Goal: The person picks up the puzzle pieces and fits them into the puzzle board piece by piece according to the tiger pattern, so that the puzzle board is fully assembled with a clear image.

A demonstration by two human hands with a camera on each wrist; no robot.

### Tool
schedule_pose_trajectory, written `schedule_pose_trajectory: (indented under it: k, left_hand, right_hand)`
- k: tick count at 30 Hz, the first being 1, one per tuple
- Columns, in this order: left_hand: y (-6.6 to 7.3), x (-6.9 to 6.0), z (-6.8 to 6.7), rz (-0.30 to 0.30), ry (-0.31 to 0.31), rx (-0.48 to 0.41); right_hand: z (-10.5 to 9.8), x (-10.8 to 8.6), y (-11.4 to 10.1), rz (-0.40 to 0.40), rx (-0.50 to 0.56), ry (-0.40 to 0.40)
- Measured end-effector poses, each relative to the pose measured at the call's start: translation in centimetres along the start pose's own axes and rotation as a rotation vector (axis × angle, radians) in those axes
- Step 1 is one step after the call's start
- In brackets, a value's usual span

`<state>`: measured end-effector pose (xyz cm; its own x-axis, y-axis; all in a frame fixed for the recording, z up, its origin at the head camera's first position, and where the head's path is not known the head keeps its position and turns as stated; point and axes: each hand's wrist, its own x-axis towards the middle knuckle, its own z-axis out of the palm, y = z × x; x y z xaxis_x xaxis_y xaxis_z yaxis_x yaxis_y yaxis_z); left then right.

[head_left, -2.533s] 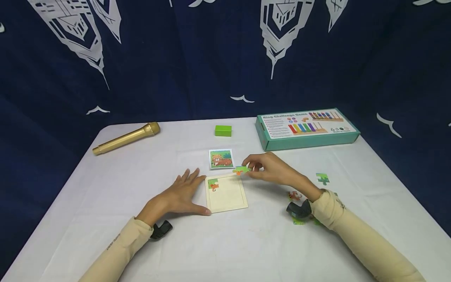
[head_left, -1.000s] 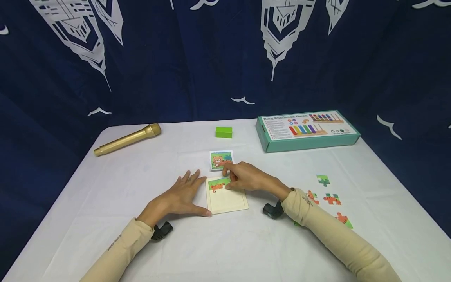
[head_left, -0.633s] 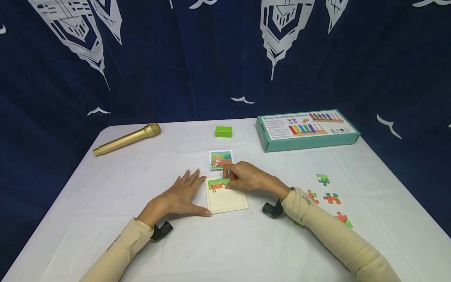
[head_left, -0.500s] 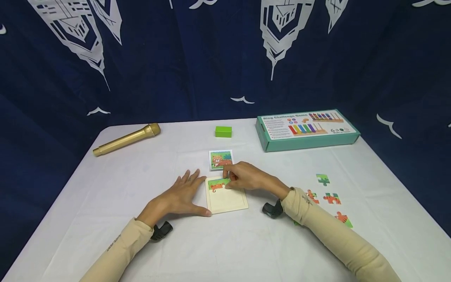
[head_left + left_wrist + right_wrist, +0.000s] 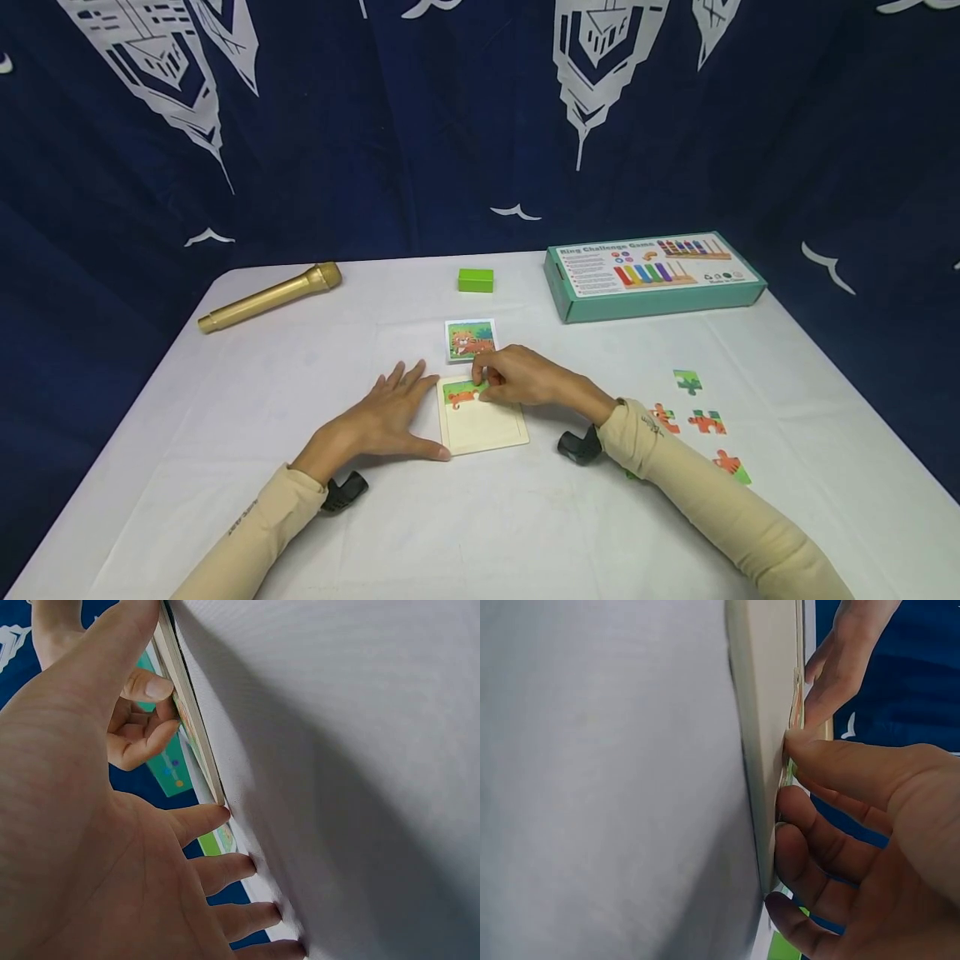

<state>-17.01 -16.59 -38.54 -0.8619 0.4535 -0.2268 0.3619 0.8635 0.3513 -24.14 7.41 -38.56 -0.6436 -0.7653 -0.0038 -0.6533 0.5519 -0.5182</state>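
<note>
A shallow wooden puzzle tray [image 5: 487, 429] lies mid-table with two joined jigsaw pieces [image 5: 459, 392] along its upper left, green with an orange tail. My left hand [image 5: 382, 421] rests spread on the cloth, thumb and index finger touching the tray's left edge. My right hand [image 5: 525, 375] is over the tray's top edge, thumb and index finger pinching the right-hand piece, which the fingers partly cover. In the right wrist view the thumb [image 5: 840, 761] lies against that piece at the tray's surface. A tiger picture card [image 5: 470, 338] lies just beyond the tray.
Several loose jigsaw pieces [image 5: 707, 422] lie at the right, some partly hidden by the right sleeve. Farther back are a green block [image 5: 476, 281], a teal game box [image 5: 660, 304] and a gold microphone-shaped object [image 5: 270, 297]. A dark blue patterned curtain [image 5: 450, 125] hangs behind.
My right hand has carried a jigsaw piece left from beside the tray and set it against the corner piece. Since then it has barely shifted. My left hand has stayed put.
</note>
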Motion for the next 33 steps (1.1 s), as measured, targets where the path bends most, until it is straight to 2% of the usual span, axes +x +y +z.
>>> schedule_pose_trajectory:
  k: [8, 13, 23, 33]
  left_hand:
    - [0.0, 0.0, -0.1, -0.004, 0.003, -0.006]
    - [0.0, 0.1, -0.1, -0.006, 0.008, -0.006]
    - [0.1, 0.2, 0.1, -0.002, 0.012, -0.019]
    - [0.0, 0.1, 0.1, -0.013, 0.009, -0.012]
  right_hand:
    - [-0.7, -0.5, -0.3, -0.027, 0.018, -0.01]
    - [-2.0, -1.8, -0.2, -0.039, 0.034, -0.007]
    - [-4.4, -6.7, 2.0, -0.013, 0.115, 0.151]
    - [-6.3, -11.9, 4.6, 0.096, 0.144, 0.315]
